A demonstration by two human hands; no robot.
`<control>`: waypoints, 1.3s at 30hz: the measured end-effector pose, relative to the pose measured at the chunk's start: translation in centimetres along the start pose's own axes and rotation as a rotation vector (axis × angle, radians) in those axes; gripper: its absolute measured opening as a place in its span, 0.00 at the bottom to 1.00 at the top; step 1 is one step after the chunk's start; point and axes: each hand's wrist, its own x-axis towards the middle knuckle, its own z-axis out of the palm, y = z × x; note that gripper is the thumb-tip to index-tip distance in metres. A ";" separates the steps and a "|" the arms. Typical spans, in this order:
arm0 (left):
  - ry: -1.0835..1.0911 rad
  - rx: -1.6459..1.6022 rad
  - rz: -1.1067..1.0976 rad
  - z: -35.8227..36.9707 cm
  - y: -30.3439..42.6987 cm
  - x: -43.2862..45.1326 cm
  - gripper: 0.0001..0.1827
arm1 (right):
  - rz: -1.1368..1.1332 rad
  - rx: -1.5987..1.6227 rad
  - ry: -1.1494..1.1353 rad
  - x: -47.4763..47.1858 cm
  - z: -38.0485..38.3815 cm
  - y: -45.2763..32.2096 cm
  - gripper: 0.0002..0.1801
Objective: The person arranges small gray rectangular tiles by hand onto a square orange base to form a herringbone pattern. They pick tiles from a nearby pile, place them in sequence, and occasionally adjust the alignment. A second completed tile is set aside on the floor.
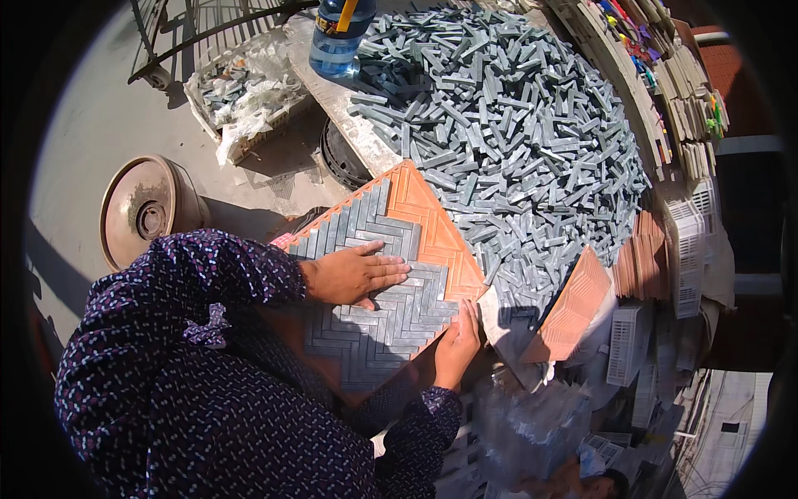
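An orange mould tray (439, 249) with herringbone slots lies tilted before me, its far corner against the worktable. Grey stone strips (399, 330) fill much of it in a herringbone pattern; orange slots show along the far right side. My left hand (358, 274) rests palm down on the strips, fingers slightly spread, holding nothing. At the right corner, my right hand (458, 346) holds the tray's edge, its fingers close together beside the end strips. The thumb's grip is partly hidden. Beyond the tray, a large heap of loose grey strips (517, 125) covers the worktable (374, 146).
A water bottle (340, 43) stands at the table's far left. Left lie a crate of scraps (249, 93) and a round brown vessel (149, 212). Right are another orange mould (570, 312), stacked orange moulds (642, 259) and white crates (689, 249). A person (580, 480) is at lower right.
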 end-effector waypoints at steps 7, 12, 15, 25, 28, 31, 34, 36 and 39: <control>-0.019 0.033 -0.003 -0.4 0.1 -0.2 0.41 | -0.086 -0.391 -0.250 -4.7 2.3 -2.9 0.34; -0.041 0.054 -0.017 -0.6 0.3 -0.2 0.42 | -0.124 -0.363 -0.303 -5.0 3.3 -2.2 0.36; -0.026 0.051 -0.020 -0.6 0.2 -0.2 0.42 | -0.159 -0.353 -0.271 -2.3 2.3 -3.1 0.35; -0.018 0.047 -0.018 -0.5 0.2 -0.3 0.43 | -0.150 -0.230 -0.241 0.2 2.0 -1.8 0.30; -0.011 0.044 -0.018 -0.8 0.4 -0.4 0.42 | -0.038 -0.199 -0.206 -3.4 0.6 -2.9 0.34; -0.019 0.055 -0.005 -0.7 0.5 -0.3 0.42 | 0.074 -0.121 -0.120 -6.1 0.8 -2.0 0.40; -0.023 0.098 -0.017 -0.8 0.4 -0.5 0.42 | 0.126 -0.042 -0.005 -7.0 1.3 -1.6 0.44; -0.026 0.086 -0.020 -0.8 0.3 -0.2 0.41 | 0.123 -0.135 -0.049 -6.1 2.2 -2.9 0.41; -0.043 0.102 -0.010 -0.8 0.2 0.0 0.42 | 0.102 -0.107 -0.083 -5.8 2.7 -2.8 0.37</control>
